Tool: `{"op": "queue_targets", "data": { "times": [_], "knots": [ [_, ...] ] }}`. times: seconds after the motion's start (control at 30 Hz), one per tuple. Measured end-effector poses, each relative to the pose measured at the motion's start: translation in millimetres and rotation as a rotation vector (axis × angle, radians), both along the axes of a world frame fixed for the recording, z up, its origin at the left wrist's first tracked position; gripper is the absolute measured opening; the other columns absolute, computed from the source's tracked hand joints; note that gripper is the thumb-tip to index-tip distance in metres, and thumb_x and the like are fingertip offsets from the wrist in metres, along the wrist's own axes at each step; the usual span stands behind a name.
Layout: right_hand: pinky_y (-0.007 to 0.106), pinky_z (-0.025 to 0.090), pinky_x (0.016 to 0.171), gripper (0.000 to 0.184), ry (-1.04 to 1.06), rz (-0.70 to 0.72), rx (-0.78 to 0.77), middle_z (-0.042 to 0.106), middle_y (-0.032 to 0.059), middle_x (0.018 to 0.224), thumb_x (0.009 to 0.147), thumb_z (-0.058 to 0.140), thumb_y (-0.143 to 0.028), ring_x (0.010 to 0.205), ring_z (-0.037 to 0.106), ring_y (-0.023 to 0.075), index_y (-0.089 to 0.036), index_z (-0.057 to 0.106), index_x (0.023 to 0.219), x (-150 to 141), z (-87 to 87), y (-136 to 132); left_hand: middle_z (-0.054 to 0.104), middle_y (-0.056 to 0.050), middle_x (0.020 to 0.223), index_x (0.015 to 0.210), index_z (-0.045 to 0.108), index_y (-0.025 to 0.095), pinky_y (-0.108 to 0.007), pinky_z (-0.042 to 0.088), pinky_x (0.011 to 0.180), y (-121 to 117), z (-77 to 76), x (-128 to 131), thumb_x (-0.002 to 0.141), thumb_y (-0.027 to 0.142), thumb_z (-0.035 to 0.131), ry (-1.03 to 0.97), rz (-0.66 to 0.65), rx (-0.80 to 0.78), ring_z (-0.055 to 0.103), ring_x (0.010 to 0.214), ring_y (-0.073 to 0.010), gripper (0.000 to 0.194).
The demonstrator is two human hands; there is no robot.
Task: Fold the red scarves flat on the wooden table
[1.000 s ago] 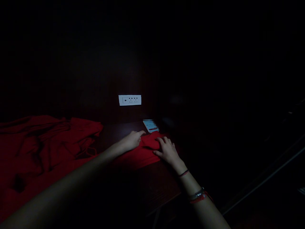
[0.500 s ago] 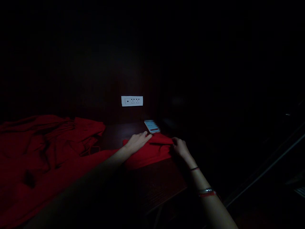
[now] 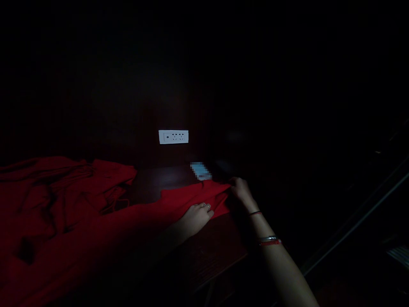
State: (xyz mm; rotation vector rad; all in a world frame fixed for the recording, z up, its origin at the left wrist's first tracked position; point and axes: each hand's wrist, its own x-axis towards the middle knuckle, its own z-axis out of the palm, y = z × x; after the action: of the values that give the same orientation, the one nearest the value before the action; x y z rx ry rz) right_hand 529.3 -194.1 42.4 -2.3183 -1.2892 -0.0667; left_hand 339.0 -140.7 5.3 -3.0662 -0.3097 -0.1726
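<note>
Red cloth [image 3: 179, 200] stretches from the left across a dark tabletop, its narrow end lying between my hands. My left hand [image 3: 196, 218], wearing rings, is at the near edge of this end, fingers bent and closed on the fabric. My right hand [image 3: 242, 190] pinches the far right corner and holds it slightly drawn out, with creases running between the two hands. The right fingertips are partly lost in shadow. Just behind the cloth lies a phone [image 3: 200, 170] with a lit, blurred-out screen.
A crumpled heap of red fabric [image 3: 79, 183] covers the left side. The dark wooden table [image 3: 220, 243] ends at a near right edge. On the wall behind is a white socket panel [image 3: 173, 137]. A pale diagonal rail [image 3: 354, 217] runs at the right; deep darkness hides the surroundings.
My left hand has moved from the cloth's far edge by the phone to its near edge, its fingers drawing in. My right hand keeps the corner, slightly higher. The view has shifted slightly.
</note>
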Motion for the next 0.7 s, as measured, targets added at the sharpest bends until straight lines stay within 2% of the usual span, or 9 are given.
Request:
{"op": "queue_targets", "data": {
  "times": [0.13,0.2,0.27,0.3,0.37,0.47,0.57,0.63,0.7],
  "knots": [
    [0.018,0.038,0.072,0.037,-0.059,0.132,-0.079,0.060,0.0069,0.097,0.068,0.045,-0.003,0.088,0.054,0.0131,-0.016,0.059,0.100,-6,-6.2,-3,0.053,-0.010,0.106,0.102,0.052,0.019,-0.034,0.041,0.077,3,2.3,-4,0.075,0.011,0.034,-0.050,-0.031,-0.008,0.049,0.093,-0.0229,0.033],
    [0.018,0.038,0.072,0.032,-0.118,0.182,-0.086,0.058,0.0073,0.097,0.070,0.047,-0.008,0.086,0.054,0.0132,-0.017,0.060,0.097,-10,-7.1,-8,0.050,-0.010,0.111,0.106,0.050,0.019,-0.033,0.039,0.081,1,5.9,-2,0.076,0.014,0.035,-0.063,-0.076,-0.001,0.048,0.096,-0.0227,0.034],
    [0.019,0.038,0.070,0.026,-0.169,0.167,-0.076,0.058,0.0079,0.094,0.074,0.044,-0.012,0.082,0.054,0.0132,-0.016,0.062,0.092,-14,-7.1,-15,0.048,-0.009,0.114,0.109,0.048,0.021,-0.035,0.037,0.084,-2,10.9,1,0.078,0.016,0.033,-0.086,-0.093,0.044,0.045,0.100,-0.0233,0.035],
    [0.019,0.038,0.070,0.027,-0.184,0.146,-0.060,0.059,0.0081,0.092,0.076,0.041,-0.011,0.081,0.054,0.0130,-0.016,0.062,0.091,-15,-7.7,-20,0.046,-0.009,0.117,0.111,0.047,0.022,-0.037,0.035,0.085,-3,13.3,2,0.079,0.017,0.032,-0.110,-0.062,0.079,0.043,0.104,-0.0245,0.036],
    [0.018,0.037,0.069,0.031,-0.195,0.093,-0.019,0.059,0.0085,0.091,0.077,0.035,-0.007,0.081,0.054,0.0127,-0.015,0.062,0.092,-16,-11.9,-29,0.042,-0.010,0.122,0.117,0.043,0.023,-0.042,0.035,0.084,-3,16.2,3,0.080,0.016,0.031,-0.131,0.078,0.133,0.039,0.108,-0.0280,0.040],
    [0.018,0.037,0.067,0.034,-0.159,0.013,-0.036,0.059,0.0091,0.091,0.076,0.033,-0.003,0.082,0.054,0.0131,-0.014,0.060,0.095,-16,-24.6,-40,0.046,-0.012,0.117,0.127,0.028,0.030,-0.041,0.039,0.076,2,15.0,0,0.079,0.007,0.028,-0.040,0.286,0.126,0.048,0.098,-0.0268,0.053],
    [0.020,0.037,0.065,0.034,-0.118,-0.035,-0.162,0.059,0.0093,0.089,0.074,0.035,-0.002,0.078,0.054,0.0144,-0.014,0.059,0.095,-17,-34.0,-44,0.049,-0.012,0.114,0.129,0.021,0.033,-0.037,0.042,0.070,6,14.1,-5,0.078,0.003,0.026,0.020,0.335,0.095,0.053,0.092,-0.0237,0.060],
    [0.021,0.037,0.067,0.035,-0.151,-0.028,-0.197,0.056,0.0102,0.095,0.073,0.039,-0.004,0.081,0.053,0.0154,-0.016,0.057,0.101,-21,-32.9,-43,0.048,-0.014,0.116,0.127,0.030,0.029,-0.038,0.043,0.071,7,17.0,-8,0.077,0.004,0.027,0.047,0.341,0.067,0.051,0.096,-0.0259,0.056],
    [0.024,0.037,0.072,0.041,-0.231,0.016,-0.189,0.051,0.0111,0.104,0.071,0.046,-0.008,0.090,0.049,0.0180,-0.020,0.051,0.110,-28,-26.3,-40,0.046,-0.014,0.119,0.124,0.035,0.025,-0.039,0.043,0.075,6,21.7,-11,0.075,0.003,0.029,0.094,0.293,-0.001,0.048,0.103,-0.0271,0.054]
  ]
}}
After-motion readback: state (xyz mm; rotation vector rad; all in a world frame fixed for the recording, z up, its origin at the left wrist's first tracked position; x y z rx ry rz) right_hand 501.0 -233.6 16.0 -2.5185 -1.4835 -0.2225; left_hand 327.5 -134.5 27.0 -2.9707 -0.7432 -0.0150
